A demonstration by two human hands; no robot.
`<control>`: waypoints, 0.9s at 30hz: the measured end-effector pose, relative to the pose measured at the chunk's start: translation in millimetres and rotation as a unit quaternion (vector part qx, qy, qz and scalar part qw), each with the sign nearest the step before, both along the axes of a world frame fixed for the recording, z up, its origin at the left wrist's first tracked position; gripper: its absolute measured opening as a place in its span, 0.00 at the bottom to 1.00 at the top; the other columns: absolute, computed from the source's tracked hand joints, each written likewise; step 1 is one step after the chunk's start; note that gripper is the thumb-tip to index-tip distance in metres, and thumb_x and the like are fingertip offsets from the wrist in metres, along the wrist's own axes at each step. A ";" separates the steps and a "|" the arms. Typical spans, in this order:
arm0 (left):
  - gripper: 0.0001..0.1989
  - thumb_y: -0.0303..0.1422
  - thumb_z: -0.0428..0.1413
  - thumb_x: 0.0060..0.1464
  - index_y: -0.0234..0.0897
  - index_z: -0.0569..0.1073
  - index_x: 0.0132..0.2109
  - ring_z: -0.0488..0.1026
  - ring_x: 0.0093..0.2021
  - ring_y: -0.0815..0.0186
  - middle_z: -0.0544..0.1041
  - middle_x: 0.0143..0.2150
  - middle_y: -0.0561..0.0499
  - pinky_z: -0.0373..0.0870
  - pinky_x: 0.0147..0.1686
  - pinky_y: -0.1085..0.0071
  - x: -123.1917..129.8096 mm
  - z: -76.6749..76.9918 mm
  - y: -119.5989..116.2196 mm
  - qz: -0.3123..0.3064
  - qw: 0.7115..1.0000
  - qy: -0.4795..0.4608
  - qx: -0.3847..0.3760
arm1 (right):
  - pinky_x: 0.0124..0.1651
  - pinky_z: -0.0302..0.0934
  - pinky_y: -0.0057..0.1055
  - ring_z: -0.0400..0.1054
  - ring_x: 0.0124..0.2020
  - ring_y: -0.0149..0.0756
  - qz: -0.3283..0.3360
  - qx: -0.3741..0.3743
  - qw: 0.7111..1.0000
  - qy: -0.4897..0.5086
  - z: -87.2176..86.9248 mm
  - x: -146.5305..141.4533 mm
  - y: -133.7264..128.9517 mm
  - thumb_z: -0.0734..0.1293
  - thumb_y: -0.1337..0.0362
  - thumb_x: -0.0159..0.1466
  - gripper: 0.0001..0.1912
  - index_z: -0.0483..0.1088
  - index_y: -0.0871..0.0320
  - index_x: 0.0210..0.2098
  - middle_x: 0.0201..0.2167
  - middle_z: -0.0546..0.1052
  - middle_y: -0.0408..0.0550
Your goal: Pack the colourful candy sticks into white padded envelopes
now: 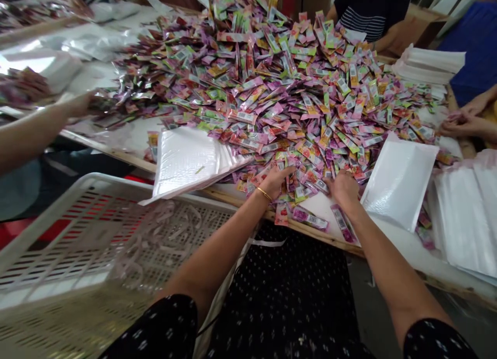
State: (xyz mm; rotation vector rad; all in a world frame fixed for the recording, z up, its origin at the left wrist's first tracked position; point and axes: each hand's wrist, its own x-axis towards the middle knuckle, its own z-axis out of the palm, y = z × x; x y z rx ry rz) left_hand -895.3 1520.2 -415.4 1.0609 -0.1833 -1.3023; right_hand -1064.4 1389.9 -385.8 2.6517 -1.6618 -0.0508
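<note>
A big heap of small, colourful plastic packets (267,95) in pink, purple, green and orange covers the table. At its near edge, my left hand (273,183), with a gold bracelet at the wrist, reaches in among the packets. Its thumb is stretched out apart from the fingers, which are partly hidden. To its right, my right hand (344,187) has curled fingers low in the heap, close to a packet (319,184); what they hold, if anything, is hidden. Two purple packets lie nearer the table edge: one packet (309,218) in front, another packet (341,223) beside my right wrist.
White padded mailers (190,159) lie left of my hands, and another mailer (402,183) lies right. More mailers (464,214) are stacked far right. A white plastic basket (97,180) with paper strips stands below left. Co-workers' hands (83,104) and other hands (464,121) flank the heap.
</note>
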 end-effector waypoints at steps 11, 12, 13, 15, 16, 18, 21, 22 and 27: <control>0.14 0.35 0.64 0.48 0.34 0.67 0.29 0.70 0.18 0.71 0.72 0.21 0.55 0.66 0.18 0.76 -4.1 9.6 3.3 0.001 1.000 0.002 -0.029 | 0.39 0.65 0.33 0.73 0.36 0.42 -0.065 0.071 0.985 -0.144 22.9 -29.1 -11.8 0.65 0.53 0.60 0.18 0.75 0.60 0.39 0.32 0.77 0.52; 0.14 0.36 0.65 0.48 0.33 0.67 0.29 0.70 0.18 0.71 0.72 0.21 0.55 0.65 0.19 0.76 -8.7 15.1 2.6 -0.002 0.999 -0.001 -0.041 | 0.39 0.65 0.33 0.72 0.35 0.41 -0.069 0.076 0.976 -0.190 25.8 -34.2 -9.6 0.65 0.53 0.59 0.18 0.75 0.60 0.40 0.31 0.77 0.51; 0.15 0.37 0.65 0.48 0.33 0.68 0.29 0.70 0.19 0.71 0.72 0.21 0.54 0.66 0.19 0.76 -14.8 21.2 1.6 -0.006 0.998 -0.003 -0.058 | 0.38 0.65 0.33 0.71 0.34 0.41 -0.071 0.084 0.966 -0.233 28.0 -38.2 -6.4 0.65 0.53 0.59 0.18 0.74 0.60 0.41 0.30 0.76 0.50; 0.17 0.38 0.66 0.48 0.33 0.68 0.29 0.71 0.20 0.71 0.73 0.22 0.54 0.67 0.21 0.75 -31.7 33.6 -2.1 -0.018 0.996 -0.002 -0.088 | 0.37 0.66 0.33 0.71 0.32 0.40 -0.064 0.106 0.948 -0.293 30.4 -41.8 3.6 0.63 0.54 0.59 0.19 0.73 0.60 0.43 0.30 0.75 0.48; 0.17 0.39 0.66 0.49 0.33 0.68 0.29 0.71 0.21 0.71 0.73 0.22 0.54 0.67 0.22 0.75 -42.1 39.0 -4.5 -0.026 0.995 0.002 -0.095 | 0.37 0.66 0.33 0.70 0.32 0.40 -0.060 0.117 0.942 -0.308 30.7 -40.9 11.0 0.62 0.55 0.60 0.20 0.72 0.60 0.45 0.30 0.75 0.48; 0.17 0.40 0.67 0.48 0.33 0.69 0.31 0.71 0.22 0.71 0.73 0.23 0.54 0.68 0.23 0.75 -63.9 46.3 -10.1 -0.036 0.994 0.012 -0.102 | 0.39 0.67 0.36 0.70 0.33 0.41 -0.046 0.123 0.945 -0.301 29.6 -34.4 30.4 0.60 0.58 0.61 0.21 0.70 0.61 0.49 0.32 0.75 0.50; 0.17 0.35 0.70 0.42 0.33 0.71 0.33 0.72 0.25 0.72 0.74 0.25 0.55 0.69 0.28 0.76 -89.2 46.4 -16.4 -0.023 0.992 0.037 -0.117 | 0.47 0.66 0.43 0.70 0.41 0.47 0.028 0.091 0.966 -0.241 25.6 -20.1 62.3 0.59 0.61 0.61 0.23 0.68 0.63 0.53 0.41 0.74 0.59; 0.17 0.33 0.70 0.41 0.33 0.71 0.33 0.72 0.27 0.73 0.75 0.26 0.55 0.69 0.31 0.76 -93.2 44.1 -17.2 -0.015 0.992 0.052 -0.118 | 0.51 0.65 0.45 0.69 0.45 0.49 0.063 0.085 0.969 -0.225 24.6 -16.8 70.2 0.60 0.61 0.60 0.24 0.68 0.64 0.54 0.44 0.72 0.61; 0.14 0.32 0.68 0.42 0.32 0.71 0.31 0.71 0.23 0.71 0.74 0.23 0.55 0.70 0.28 0.73 -76.4 32.7 -11.9 0.000 0.992 0.105 -0.065 | 0.61 0.61 0.42 0.63 0.59 0.46 0.212 0.212 0.914 -0.275 30.1 -31.0 74.9 0.64 0.55 0.60 0.32 0.63 0.61 0.62 0.57 0.66 0.58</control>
